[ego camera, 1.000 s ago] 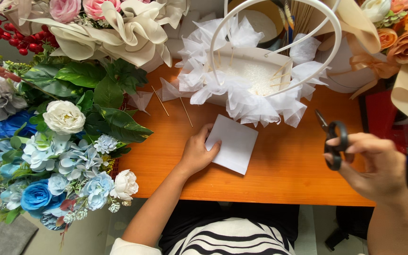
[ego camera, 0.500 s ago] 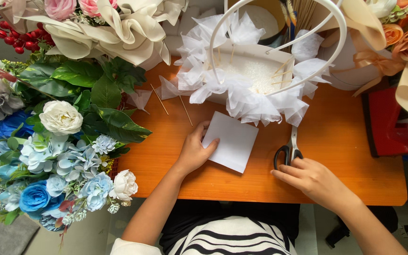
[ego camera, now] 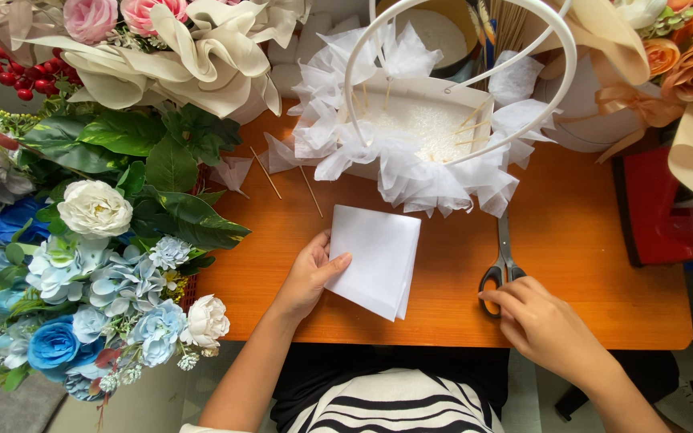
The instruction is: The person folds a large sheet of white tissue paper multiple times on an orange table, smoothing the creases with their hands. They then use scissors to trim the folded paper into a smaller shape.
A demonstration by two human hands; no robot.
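Observation:
A folded square of white paper (ego camera: 377, 258) lies on the orange table (ego camera: 579, 240). My left hand (ego camera: 308, 275) holds its left edge, thumb on top. A pair of scissors (ego camera: 504, 261) with black handles lies flat on the table to the right of the paper, blades pointing away towards the basket. My right hand (ego camera: 537, 322) rests just below the scissors, fingertips touching the handle loops, fingers loose. Beyond the paper stands a white basket (ego camera: 427, 128) with a hoop handle, its rim lined with white tulle on wooden sticks.
A big bunch of blue, white and green artificial flowers (ego camera: 90, 265) crowds the table's left side. Cream and pink blooms (ego camera: 170, 40) sit at the back left, orange ones (ego camera: 683, 56) at the back right. Loose wooden sticks (ego camera: 268, 175) lie near the basket. A red object (ego camera: 655, 208) is at right.
My right hand came down from mid-air with the scissors and laid them flat on the table beside the paper. My left hand stayed on the paper.

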